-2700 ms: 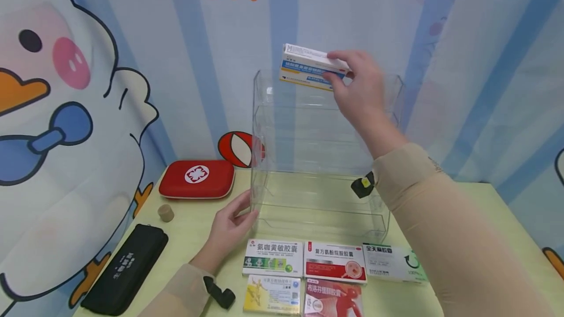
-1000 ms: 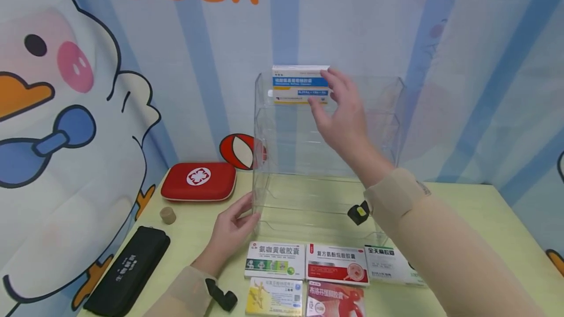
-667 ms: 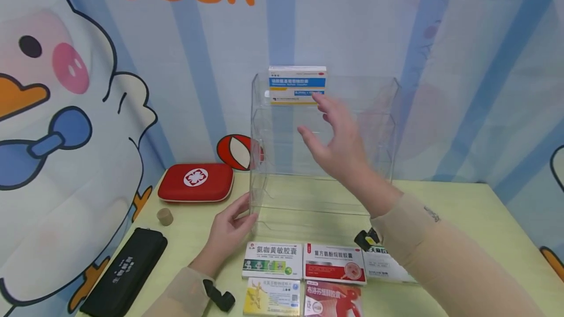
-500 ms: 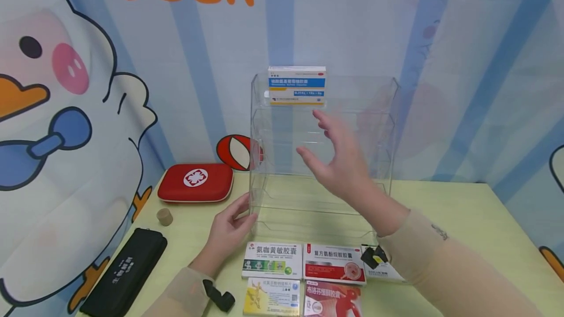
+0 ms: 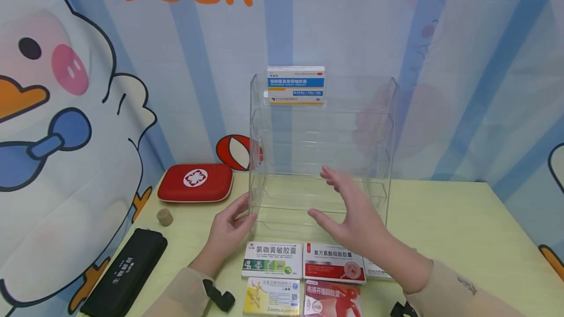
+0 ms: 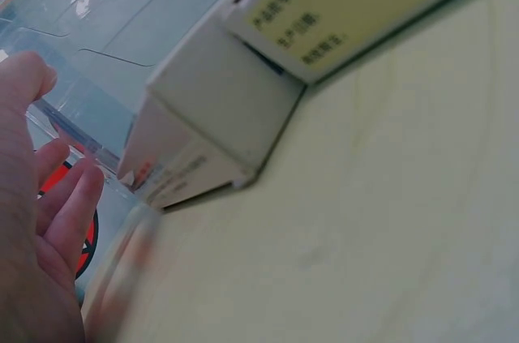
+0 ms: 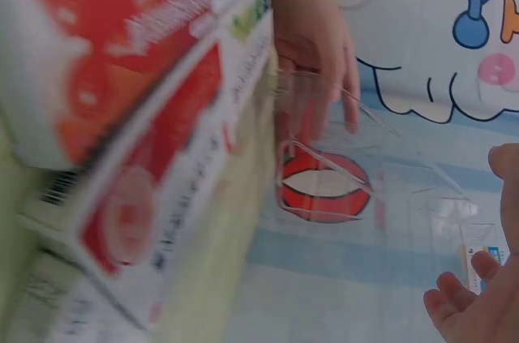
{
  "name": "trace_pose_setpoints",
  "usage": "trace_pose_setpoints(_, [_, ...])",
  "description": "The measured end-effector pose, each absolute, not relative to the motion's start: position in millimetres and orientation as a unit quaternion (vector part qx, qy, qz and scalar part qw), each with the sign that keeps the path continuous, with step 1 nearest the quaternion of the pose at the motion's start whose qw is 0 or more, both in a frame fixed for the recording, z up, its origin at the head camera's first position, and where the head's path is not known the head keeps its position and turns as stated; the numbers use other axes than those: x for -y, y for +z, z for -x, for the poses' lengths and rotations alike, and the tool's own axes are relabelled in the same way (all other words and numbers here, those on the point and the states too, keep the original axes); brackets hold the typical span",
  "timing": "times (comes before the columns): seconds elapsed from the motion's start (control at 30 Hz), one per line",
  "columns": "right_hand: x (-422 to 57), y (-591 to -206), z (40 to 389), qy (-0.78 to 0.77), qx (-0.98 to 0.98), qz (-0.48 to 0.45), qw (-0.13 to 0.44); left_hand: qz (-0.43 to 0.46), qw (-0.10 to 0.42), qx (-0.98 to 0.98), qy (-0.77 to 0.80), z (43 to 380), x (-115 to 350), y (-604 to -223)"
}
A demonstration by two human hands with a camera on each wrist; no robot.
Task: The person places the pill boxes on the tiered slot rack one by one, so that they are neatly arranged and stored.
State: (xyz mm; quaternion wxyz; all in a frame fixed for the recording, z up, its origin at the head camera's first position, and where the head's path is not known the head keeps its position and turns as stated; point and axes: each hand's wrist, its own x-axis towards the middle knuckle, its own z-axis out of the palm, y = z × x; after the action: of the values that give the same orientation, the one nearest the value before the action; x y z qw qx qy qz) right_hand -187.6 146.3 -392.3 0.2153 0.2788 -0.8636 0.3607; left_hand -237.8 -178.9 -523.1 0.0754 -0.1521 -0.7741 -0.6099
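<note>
A clear acrylic tiered rack (image 5: 321, 153) stands on the table. My left hand (image 5: 226, 234) holds its left side panel near the bottom, thumb and fingers on either side of the edge. On the top tier, at the left, a white medicine box with a blue band (image 5: 296, 86) stands upright. My right hand (image 5: 352, 216) holds nothing, thumb and fingers spread in front of the lower tiers. Below it lie a red-and-white capsule box (image 5: 334, 264), a green-and-white box (image 5: 272, 260), a yellow-and-white box (image 5: 271, 296) and a red box (image 5: 332, 299). My right forearm mostly hides another white box (image 5: 376, 270).
To the left on the table (image 5: 454, 229) lie a red zip case (image 5: 196, 183), a small wooden cylinder (image 5: 165, 217) and a black zip pouch (image 5: 125, 270). A printed cloth backdrop (image 5: 326, 18) hangs right behind the rack.
My right hand sets the blue-banded medicine box on the top tier, lets go of it and moves down toward the flat boxes. My left hand stays at the rack's side.
</note>
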Motion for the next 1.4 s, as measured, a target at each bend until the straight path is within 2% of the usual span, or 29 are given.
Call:
trace_pose_setpoints(0.3, [-166.7,-423.6,150.6,0.350,0.901,-0.230,0.111,0.156,0.080,0.772,-0.611,238.3,178.9,-523.4])
trace_pose_setpoints(0.6, [-182.3,-438.5,122.3,0.333,0.922,-0.194,0.023,0.160,0.088,0.768,-0.614,238.9,178.4,-525.0])
trace_pose_setpoints(0.93, [-199.5,-457.4,107.9,0.263,0.948,-0.172,-0.056,0.154,0.082,0.774,-0.609,237.9,178.4,-523.8])
trace_pose_setpoints(1.13, [-208.6,-466.8,104.1,0.281,0.936,-0.175,-0.122,0.143,0.072,0.774,-0.612,237.1,177.7,-521.5])
trace_pose_setpoints(1.27, [-210.8,-470.7,101.6,0.289,0.931,-0.172,-0.143,0.145,0.071,0.775,-0.612,237.1,177.3,-521.3])
trace_pose_setpoints(1.4, [-211.7,-472.4,100.3,0.273,0.936,-0.179,-0.130,0.145,0.074,0.776,-0.609,237.4,177.2,-522.7])
